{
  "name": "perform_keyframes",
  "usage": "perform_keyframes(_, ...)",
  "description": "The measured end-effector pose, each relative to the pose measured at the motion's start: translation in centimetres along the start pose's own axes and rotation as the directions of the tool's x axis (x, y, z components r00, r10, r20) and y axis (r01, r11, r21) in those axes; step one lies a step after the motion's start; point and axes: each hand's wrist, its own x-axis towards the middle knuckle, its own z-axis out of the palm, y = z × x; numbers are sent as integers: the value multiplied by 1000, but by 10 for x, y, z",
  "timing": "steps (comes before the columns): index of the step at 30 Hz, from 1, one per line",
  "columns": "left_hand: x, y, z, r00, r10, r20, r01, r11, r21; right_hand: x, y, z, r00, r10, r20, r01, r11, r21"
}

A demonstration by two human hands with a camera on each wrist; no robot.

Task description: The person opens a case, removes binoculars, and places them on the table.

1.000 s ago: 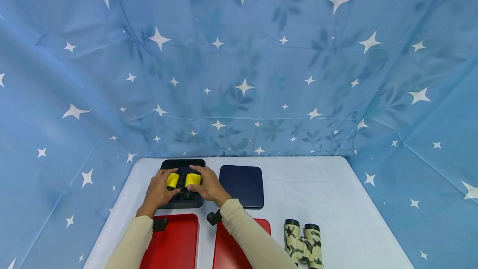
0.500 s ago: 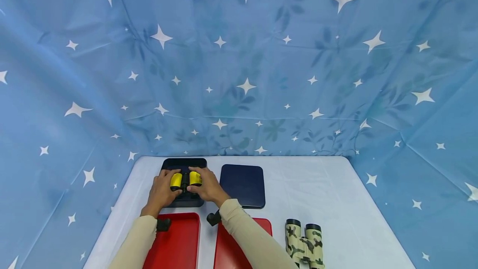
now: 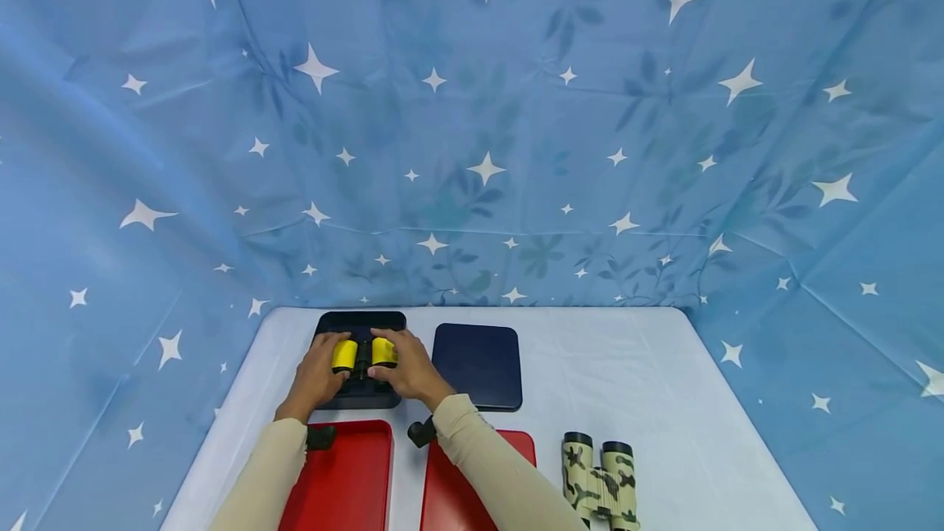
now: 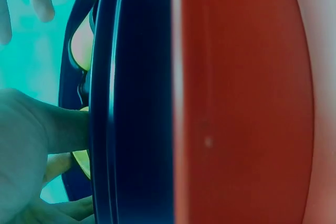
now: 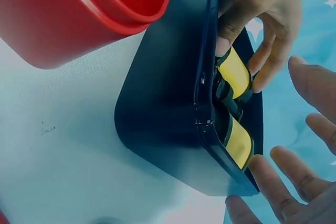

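Yellow-and-black binoculars [image 3: 343, 356] lie inside a dark rectangular tin [image 3: 359, 402] at the table's far left. My left hand [image 3: 313, 375] grips their left barrel, thumb on the near side and fingers beyond. In the right wrist view this left hand [image 5: 273, 9] reaches over the rim of the tin [image 5: 163, 87]. My right hand [image 3: 415, 369] is at the right barrel, fingers spread. One fingertip of the right hand [image 5: 299, 187] is at the edge of that yellow barrel; the thumb is apart from it. The tin's floor is mostly hidden.
Right of the tin lies a flat dark blue lid [image 3: 476, 367]. Nearer are a red tray [image 3: 339, 482] and another red piece [image 3: 457, 490], partly under my forearm. Camouflage binoculars [image 3: 601, 486] rest at the front right. A blue starry curtain [image 3: 472, 187] hangs behind the table.
The binoculars have shifted slightly within the tin, and less of their near end shows below the yellow barrels. Both hands stay around them with only small movements.
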Motion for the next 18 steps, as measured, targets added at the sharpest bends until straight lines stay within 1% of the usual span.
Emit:
perform_keyframes(3,2,-2,-1,1000,-15,27,16,1000,-11,0,1,-1,1000,-9,-3,9,1000,0)
perform_keyframes(8,6,-3,-1,996,-61,62,64,996,-56,0,2,-1,1000,-17,-10,17,1000,-9)
perform_keyframes(12,8,-4,1,995,-69,73,75,993,-85,0,3,0,1000,-10,-7,9,1000,-8)
perform_keyframes(15,8,-5,2,996,-70,58,75,993,-95,-1,3,0,1000,-3,-6,3,1000,-3)
perform_keyframes(18,7,-5,3,998,-60,9,61,994,-93,-1,5,1,1000,-1,-10,1,1000,-2)
